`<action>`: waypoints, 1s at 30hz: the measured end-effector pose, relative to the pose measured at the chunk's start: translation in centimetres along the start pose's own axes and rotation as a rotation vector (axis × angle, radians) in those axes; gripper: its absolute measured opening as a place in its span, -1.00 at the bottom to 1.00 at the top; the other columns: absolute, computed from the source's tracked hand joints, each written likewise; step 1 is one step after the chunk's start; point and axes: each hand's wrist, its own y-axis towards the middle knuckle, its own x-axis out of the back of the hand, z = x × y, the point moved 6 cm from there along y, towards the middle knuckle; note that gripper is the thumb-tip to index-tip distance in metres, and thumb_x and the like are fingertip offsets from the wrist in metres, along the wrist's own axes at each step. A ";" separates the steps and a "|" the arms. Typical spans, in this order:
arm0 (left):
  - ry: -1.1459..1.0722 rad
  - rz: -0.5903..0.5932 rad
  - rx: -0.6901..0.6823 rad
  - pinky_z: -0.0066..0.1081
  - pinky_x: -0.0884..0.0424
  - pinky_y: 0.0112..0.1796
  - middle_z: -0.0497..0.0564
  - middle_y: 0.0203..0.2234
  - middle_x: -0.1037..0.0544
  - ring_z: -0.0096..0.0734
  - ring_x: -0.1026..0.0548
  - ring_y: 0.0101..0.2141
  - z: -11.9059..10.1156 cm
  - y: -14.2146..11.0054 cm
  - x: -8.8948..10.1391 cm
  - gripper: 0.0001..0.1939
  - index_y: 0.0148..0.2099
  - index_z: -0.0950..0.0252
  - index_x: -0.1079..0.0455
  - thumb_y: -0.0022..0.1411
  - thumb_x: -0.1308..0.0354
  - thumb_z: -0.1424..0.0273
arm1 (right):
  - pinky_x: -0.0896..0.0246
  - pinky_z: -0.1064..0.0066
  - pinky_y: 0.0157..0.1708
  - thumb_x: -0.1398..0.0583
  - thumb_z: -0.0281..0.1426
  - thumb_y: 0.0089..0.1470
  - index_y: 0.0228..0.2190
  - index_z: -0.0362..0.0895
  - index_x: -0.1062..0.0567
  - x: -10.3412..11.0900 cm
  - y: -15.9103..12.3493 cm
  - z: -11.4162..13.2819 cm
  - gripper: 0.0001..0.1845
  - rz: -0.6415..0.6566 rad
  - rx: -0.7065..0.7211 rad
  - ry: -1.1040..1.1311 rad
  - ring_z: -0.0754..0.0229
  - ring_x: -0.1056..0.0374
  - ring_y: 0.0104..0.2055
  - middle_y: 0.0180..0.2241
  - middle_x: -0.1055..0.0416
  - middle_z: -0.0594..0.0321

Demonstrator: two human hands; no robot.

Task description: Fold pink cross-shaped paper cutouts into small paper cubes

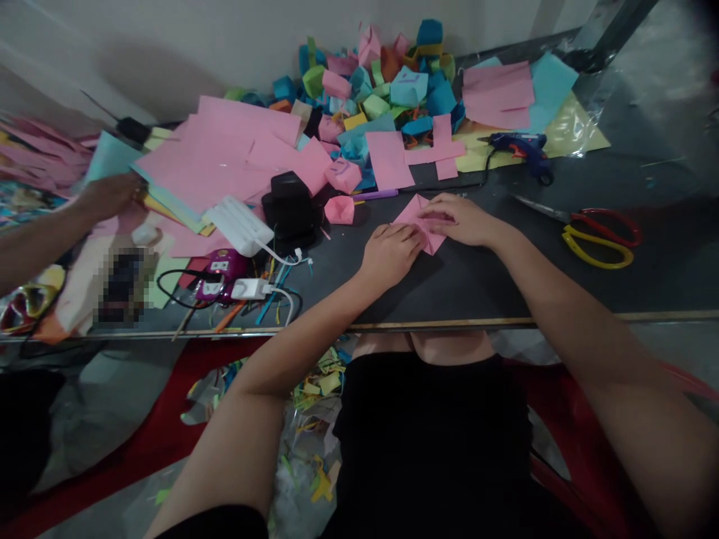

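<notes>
Folded pink paper (434, 241) under both hands, flat on counter (483, 288)

Grip, left hand (392, 256): fingers close together, bent over the paper's near-left part. Grip, right hand (463, 219): fingers slightly apart, tips on its right part. Both touch the paper; whether either thumb pinches it from below, I cannot tell.

Handling, as judged: very light, thin and fairly stiff, prone to slide on the smooth counter and to crease or tear under rough pressure. Best held by light fingertips near the outer edges, pressing down along the folds.

Surroundings: a small pink paper piece (340, 211) lies left of the grip, a purple pen (382, 195) just beyond it. A glue gun (531, 144) sits beyond and to the right; scissors (567, 218) lie further right, well apart. Another person's hand (115, 198) is far left, at stacked sheets (225, 157).

Obscured: the paper's middle and much of its outline are under fingers; fold detail is blurred. An object (120, 288) at far left is pixelated.
</notes>
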 end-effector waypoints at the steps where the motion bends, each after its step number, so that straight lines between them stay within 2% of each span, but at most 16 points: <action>1: 0.004 -0.001 0.010 -0.09 -0.48 0.19 0.17 0.18 -0.67 -0.09 -0.62 0.19 -0.1 0.0 0.1 -0.69 0.13 0.25 -0.65 0.57 -0.09 0.39 | -0.30 -0.18 0.34 -0.29 -0.02 0.24 0.13 0.13 -0.68 0.0 0.0 -0.1 -0.50 -0.008 0.000 0.002 -0.23 -0.41 0.24 0.23 -0.47 0.06; 7: 0.021 0.004 0.101 -0.05 -0.51 0.15 0.14 0.23 -0.64 -0.06 -0.60 0.21 -0.5 -0.3 0.5 -0.69 0.17 0.20 -0.64 0.55 -0.13 0.36 | -0.36 -0.16 0.25 -0.35 -0.12 0.19 0.09 0.10 -0.70 0.0 0.3 -0.7 -0.54 -0.032 -0.005 0.008 -0.21 -0.44 0.17 0.19 -0.49 0.06; 19: -0.038 0.007 0.169 -0.01 -0.46 0.16 0.04 0.23 -0.65 -0.01 -0.55 0.24 -0.7 -0.3 0.9 -0.78 0.05 0.12 -0.69 0.49 -0.25 0.25 | -0.39 -0.12 0.20 -0.38 -0.18 0.15 0.06 0.10 -0.71 0.0 0.2 -0.5 -0.57 -0.064 -0.002 0.013 -0.18 -0.46 0.11 0.13 -0.53 0.07; 26: -0.025 0.038 0.163 0.00 -0.46 0.18 0.05 0.28 -0.61 0.00 -0.50 0.29 -0.7 -0.3 0.6 -0.73 0.14 0.15 -0.65 0.51 -0.22 0.27 | -0.38 -0.11 0.18 -0.38 -0.18 0.14 0.05 0.08 -0.73 0.1 0.3 -0.6 -0.57 -0.077 0.001 0.011 -0.18 -0.47 0.09 0.12 -0.54 0.05; 30: -0.005 0.039 0.123 0.00 -0.46 0.18 0.05 0.28 -0.61 -0.01 -0.51 0.29 -1.0 -0.3 0.5 -0.70 0.18 0.16 -0.63 0.54 -0.17 0.28 | -0.41 -0.04 0.08 -0.39 -0.17 0.13 0.02 0.05 -0.73 0.0 0.4 -0.6 -0.58 -0.104 -0.023 -0.002 -0.12 -0.48 0.00 0.08 -0.56 0.05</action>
